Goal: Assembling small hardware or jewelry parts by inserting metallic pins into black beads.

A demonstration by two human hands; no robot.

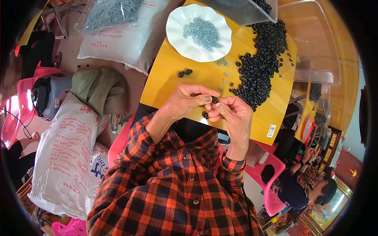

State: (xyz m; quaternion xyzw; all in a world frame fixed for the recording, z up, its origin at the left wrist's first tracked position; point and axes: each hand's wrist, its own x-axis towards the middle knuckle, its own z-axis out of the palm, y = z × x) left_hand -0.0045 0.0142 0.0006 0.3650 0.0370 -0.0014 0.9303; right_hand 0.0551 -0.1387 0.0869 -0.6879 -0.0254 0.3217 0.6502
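Over the near part of the yellow table, my left hand and my right hand meet at the fingertips. Between them they pinch a small black ring-shaped part; its details are mostly covered by my fingers. Just right of my hands spreads a big heap of black ring-shaped parts. Two black parts lie apart on the left of the table, and another black part sits below my fingers. Tiny clear pieces are scattered in a line beyond my hands.
A white scalloped plate holds many small clear pieces at the far side. A grey bin and a clear plastic tray stand behind the heap. Large white sacks stand left. A seated person works at the right.
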